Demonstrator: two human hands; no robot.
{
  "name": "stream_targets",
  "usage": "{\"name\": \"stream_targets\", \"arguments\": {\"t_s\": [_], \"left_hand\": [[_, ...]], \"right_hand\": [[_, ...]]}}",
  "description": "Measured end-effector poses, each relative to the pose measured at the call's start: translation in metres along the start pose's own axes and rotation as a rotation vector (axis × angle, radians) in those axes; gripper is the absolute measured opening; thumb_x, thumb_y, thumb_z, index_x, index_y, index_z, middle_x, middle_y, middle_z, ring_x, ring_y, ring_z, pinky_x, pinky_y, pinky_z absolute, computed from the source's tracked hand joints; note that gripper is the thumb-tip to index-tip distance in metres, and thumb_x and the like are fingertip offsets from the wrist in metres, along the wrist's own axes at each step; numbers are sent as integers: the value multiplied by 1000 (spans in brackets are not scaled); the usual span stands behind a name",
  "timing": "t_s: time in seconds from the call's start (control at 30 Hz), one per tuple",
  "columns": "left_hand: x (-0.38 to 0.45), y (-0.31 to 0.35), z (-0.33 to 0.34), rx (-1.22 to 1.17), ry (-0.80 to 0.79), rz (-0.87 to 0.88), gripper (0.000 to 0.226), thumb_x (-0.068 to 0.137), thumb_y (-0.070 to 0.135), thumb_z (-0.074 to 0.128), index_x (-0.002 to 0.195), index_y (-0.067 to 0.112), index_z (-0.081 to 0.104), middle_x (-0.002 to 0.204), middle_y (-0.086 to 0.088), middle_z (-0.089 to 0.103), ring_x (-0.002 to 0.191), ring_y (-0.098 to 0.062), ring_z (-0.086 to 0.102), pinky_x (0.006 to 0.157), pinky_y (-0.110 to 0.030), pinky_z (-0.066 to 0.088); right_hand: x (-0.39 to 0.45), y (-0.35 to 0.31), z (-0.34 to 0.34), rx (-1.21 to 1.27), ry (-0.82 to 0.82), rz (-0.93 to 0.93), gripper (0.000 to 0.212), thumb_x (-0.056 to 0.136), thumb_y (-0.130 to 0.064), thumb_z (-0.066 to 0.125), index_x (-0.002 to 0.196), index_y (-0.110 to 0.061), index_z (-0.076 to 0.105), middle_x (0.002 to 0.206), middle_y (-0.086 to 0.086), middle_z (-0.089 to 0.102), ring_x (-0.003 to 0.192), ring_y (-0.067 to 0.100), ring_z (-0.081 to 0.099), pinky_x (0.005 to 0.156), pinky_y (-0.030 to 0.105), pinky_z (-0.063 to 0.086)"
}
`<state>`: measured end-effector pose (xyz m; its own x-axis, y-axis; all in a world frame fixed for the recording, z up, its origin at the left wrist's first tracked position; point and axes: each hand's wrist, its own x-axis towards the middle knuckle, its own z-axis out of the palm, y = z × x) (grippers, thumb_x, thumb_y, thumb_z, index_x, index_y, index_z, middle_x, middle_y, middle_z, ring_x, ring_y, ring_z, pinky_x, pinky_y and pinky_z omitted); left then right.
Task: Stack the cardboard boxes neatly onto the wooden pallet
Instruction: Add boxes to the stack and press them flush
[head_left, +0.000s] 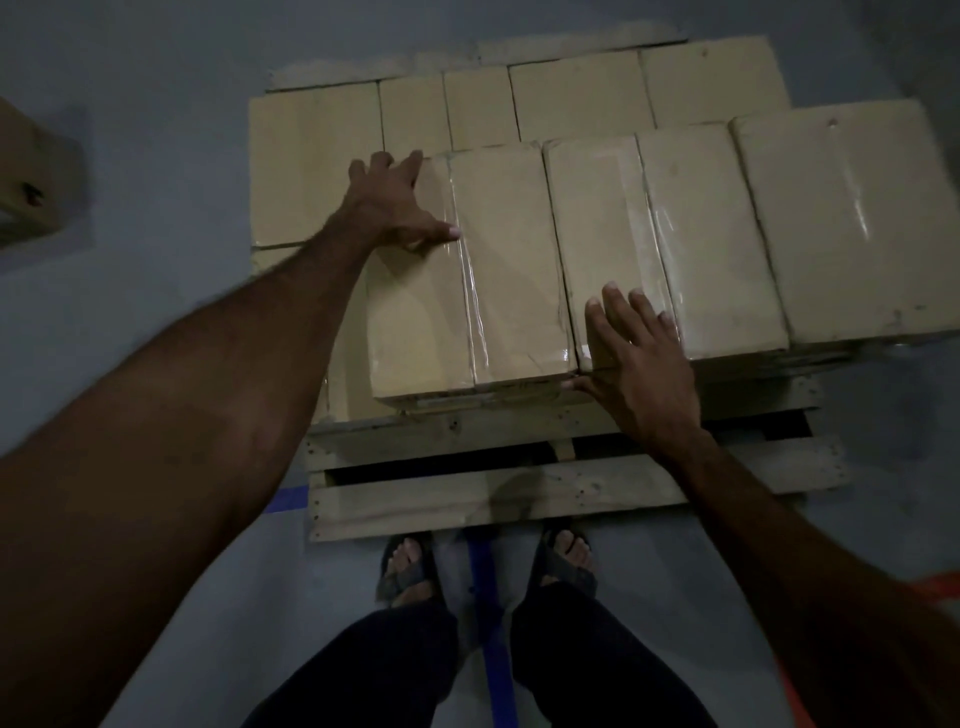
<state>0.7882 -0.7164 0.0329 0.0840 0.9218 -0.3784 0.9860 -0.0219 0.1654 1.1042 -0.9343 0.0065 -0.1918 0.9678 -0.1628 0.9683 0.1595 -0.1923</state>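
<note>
A wooden pallet (519, 499) lies on the floor in front of my feet, loaded with several taped cardboard boxes. The nearest top box (498, 291) sits at the front middle, next to a second top box (602, 228) on its right. My left hand (392, 205) rests flat with spread fingers on the far left corner of the nearest box. My right hand (631, 358) lies flat over the near seam between the two boxes, thumb along the front edge. More top boxes (841, 223) continue to the right; a lower layer (311, 166) shows at left and behind.
Another cardboard box (26, 176) stands on the grey floor at the far left. Blue tape (493, 623) runs along the floor between my sandalled feet. An orange strip (935, 587) crosses the floor at lower right. The pallet's front slats stick out bare.
</note>
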Motion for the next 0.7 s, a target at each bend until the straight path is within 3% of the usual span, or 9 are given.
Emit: {"name": "stream_targets", "arguments": {"t_s": [0.1,0.23,0.43,0.57,0.7], "left_hand": [[0,0,1,7,20,5,146,49,102,54,164,21,18,159,-26,32,147,-47,27,120,-55,26],[-4,2,2,34,36,48,128,70,87,68,164,16,18,159,-29,31,148,-45,26,122,-51,22],[-6,-1,3,12,24,56,140,54,97,52,163,15,20,157,-30,34,147,-46,27,122,-54,21],[-16,-5,9,-73,53,42,135,63,94,57,166,18,15,167,-27,18,155,-47,9,126,-57,10],[-51,6,31,-183,127,-28,110,86,77,61,167,20,12,173,-16,3,158,-41,-4,127,-53,8]], "right_hand": [[1,-2,0,29,0,2,107,82,-73,63,164,-17,22,173,8,9,159,34,8,122,49,0],[3,-2,0,44,-28,1,109,81,-74,58,164,-15,20,173,9,6,159,36,5,122,51,-2],[4,-3,-1,52,-55,3,109,85,-70,62,165,-15,13,172,8,-4,159,35,-4,123,51,-6],[2,-4,-1,30,-61,2,109,86,-73,57,166,-16,10,172,6,-8,159,34,-5,123,49,-6],[2,-3,-8,18,-99,5,111,85,-74,58,166,-18,7,172,5,-10,159,32,-6,121,47,-5]]}}
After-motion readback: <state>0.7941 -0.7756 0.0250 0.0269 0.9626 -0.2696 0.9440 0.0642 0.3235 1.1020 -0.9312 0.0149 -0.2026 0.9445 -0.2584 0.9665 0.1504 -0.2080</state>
